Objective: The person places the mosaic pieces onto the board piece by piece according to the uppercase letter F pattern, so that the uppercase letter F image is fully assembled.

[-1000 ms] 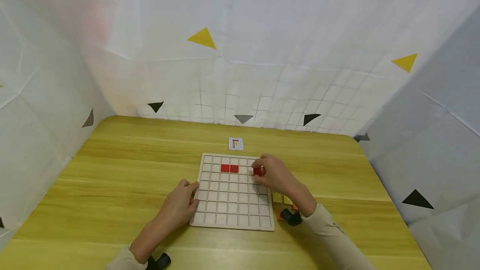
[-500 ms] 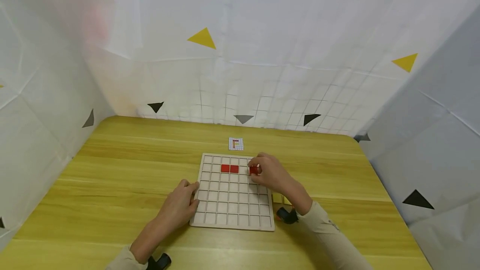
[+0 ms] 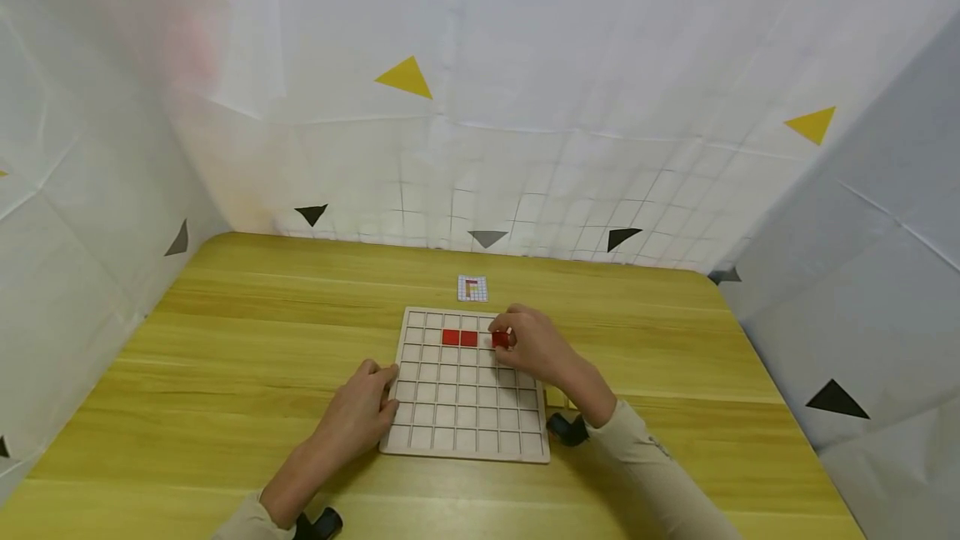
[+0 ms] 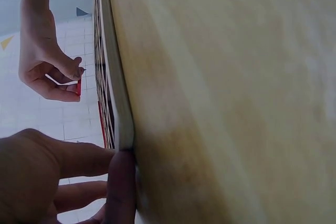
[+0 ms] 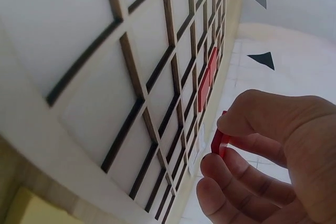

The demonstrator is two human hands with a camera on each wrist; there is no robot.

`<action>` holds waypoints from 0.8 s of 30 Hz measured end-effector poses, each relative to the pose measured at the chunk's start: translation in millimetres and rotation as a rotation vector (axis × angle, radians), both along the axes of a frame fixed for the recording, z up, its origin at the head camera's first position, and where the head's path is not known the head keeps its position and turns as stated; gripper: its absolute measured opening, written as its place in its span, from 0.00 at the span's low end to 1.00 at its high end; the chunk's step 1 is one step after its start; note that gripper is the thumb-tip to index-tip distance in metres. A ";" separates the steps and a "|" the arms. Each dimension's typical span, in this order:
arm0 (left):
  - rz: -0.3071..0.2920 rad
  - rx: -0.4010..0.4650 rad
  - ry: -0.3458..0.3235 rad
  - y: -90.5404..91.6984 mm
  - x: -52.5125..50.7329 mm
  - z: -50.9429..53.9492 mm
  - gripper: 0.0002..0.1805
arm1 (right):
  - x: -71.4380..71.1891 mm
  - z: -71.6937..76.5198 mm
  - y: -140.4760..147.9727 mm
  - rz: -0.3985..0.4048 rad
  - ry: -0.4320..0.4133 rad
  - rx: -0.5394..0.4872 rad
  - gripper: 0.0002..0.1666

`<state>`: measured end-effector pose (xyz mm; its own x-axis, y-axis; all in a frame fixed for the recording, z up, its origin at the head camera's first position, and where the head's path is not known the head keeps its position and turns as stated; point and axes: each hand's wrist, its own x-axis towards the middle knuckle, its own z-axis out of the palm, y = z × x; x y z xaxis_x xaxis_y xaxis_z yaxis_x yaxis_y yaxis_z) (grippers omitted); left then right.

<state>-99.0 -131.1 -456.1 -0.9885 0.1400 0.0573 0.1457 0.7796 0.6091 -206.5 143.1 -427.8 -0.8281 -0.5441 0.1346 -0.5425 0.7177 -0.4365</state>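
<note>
A pale wooden grid board (image 3: 446, 394) lies on the table. Two red square tiles, a left one (image 3: 451, 337) and a right one (image 3: 468, 338), sit side by side in its second row from the far edge. My right hand (image 3: 538, 350) pinches another red tile (image 3: 500, 340) between thumb and fingers above the board, right of that pair. In the right wrist view this tile (image 5: 219, 139) is tilted and held clear of the grid. My left hand (image 3: 358, 408) touches the board's left edge; in the left wrist view its fingertips (image 4: 122, 169) press against the rim.
A small printed card (image 3: 472, 288) with a coloured grid pattern lies beyond the board. Yellow tiles (image 3: 555, 397) lie beside its right edge, partly hidden by the right forearm. White sheets (image 3: 570, 65) with triangles surround the wooden table (image 3: 255, 315).
My right hand has moved left across the board with its red tile, closer to the two seated red tiles. My left hand has stayed at the board's edge.
</note>
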 end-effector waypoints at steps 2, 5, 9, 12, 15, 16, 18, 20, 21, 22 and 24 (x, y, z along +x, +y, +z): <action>0.000 -0.001 0.002 -0.1 0.1 -0.2 0.25 | -1.1 -0.5 -1.4 0.001 0.001 0.003 0.12; 0.001 -0.004 0.004 -0.1 0.4 -0.2 0.25 | -2.4 -1.1 -3.2 -0.003 0.002 0.010 0.12; 0.005 -0.005 0.000 -0.1 0.8 0.1 0.25 | -3.9 -1.9 -5.9 0.005 -0.008 0.004 0.12; 0.005 -0.005 -0.006 0.1 0.9 0.5 0.26 | -5.0 -2.6 -7.3 0.018 -0.015 -0.002 0.13; 0.005 -0.005 -0.009 -0.2 0.9 0.3 0.26 | -6.5 -3.6 -9.1 0.028 -0.013 0.004 0.13; 0.005 -0.005 -0.011 -0.4 0.9 0.0 0.26 | -6.8 -3.1 -9.8 0.029 -0.014 0.007 0.13; 0.005 -0.008 -0.011 -0.5 0.6 -0.3 0.26 | -7.5 -3.0 -11.2 0.033 -0.017 0.008 0.13; 0.004 -0.009 -0.010 -0.5 0.3 -0.5 0.26 | -8.0 -2.9 -12.4 0.035 -0.024 0.004 0.13; 0.003 -0.011 -0.009 -0.4 0.1 -0.5 0.26 | -8.1 -3.1 -12.9 0.035 -0.029 0.002 0.12; 0.002 -0.013 -0.007 -0.2 0.0 -0.4 0.26 | -8.0 -3.3 -13.2 0.036 -0.033 0.000 0.12; -0.001 -0.016 -0.004 0.1 -0.1 -0.2 0.26 | -8.1 -4.9 -13.5 0.036 -0.040 -0.003 0.12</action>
<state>-99.1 -131.1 -456.3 -0.9885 0.1422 0.0508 0.1442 0.7890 0.5972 -214.7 129.7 -432.7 -0.8127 -0.5735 0.1033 -0.5501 0.6964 -0.4609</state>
